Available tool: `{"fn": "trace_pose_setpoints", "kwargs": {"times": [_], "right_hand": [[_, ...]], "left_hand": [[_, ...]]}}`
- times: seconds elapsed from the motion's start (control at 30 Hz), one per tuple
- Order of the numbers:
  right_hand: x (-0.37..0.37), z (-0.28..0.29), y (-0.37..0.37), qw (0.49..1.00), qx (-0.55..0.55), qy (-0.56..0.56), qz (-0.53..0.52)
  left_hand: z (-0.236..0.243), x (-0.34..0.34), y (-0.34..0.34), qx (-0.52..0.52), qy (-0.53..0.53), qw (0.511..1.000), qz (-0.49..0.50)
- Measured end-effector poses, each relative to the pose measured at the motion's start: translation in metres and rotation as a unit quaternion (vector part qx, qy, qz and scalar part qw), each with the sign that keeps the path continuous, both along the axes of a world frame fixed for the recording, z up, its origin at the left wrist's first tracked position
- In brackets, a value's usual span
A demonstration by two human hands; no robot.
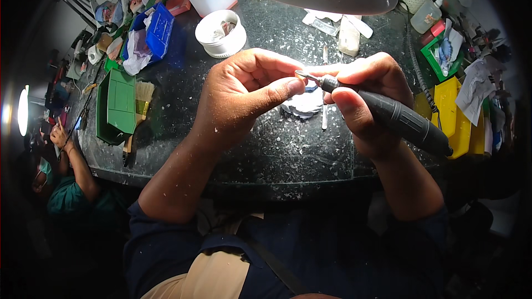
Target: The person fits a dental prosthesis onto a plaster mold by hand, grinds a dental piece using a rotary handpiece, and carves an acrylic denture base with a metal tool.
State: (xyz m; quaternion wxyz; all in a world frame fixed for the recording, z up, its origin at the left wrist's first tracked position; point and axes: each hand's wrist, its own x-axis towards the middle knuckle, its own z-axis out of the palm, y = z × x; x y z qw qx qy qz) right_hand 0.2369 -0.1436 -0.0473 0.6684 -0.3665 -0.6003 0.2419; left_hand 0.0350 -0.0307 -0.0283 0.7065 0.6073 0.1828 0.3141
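Left hand: pinching a small, indistinct piece, upper centre of the frame
Right hand: wrapped around a dark rotary tool, right of centre
Tool tip: at the piece, contact unclear

Over a speckled dark desk, the left fingers pinch a tiny, indistinct piece at the tip of a black rotary handpiece held in the right fingers, with a white tub, green bin and brush leftward and a yellow bin rightward.
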Motion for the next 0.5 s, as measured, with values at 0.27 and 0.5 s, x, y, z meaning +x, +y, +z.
{"fn": "trace_pose_setpoints", "kwargs": {"times": [0.27, 0.5], "right_hand": [[0.0001, 0.0008, 0.0, 1.0, -0.001, 0.014, 0.003], [0.0072, -0.0021, 0.0003, 0.999, 0.01, 0.043, 0.026]], "left_hand": [[-0.0026, -0.0001, 0.0007, 0.004, -0.011, 1.0, 0.0], [-0.0042, -0.002, 0.0021, 0.031, 0.009, 0.999, 0.0]]}}
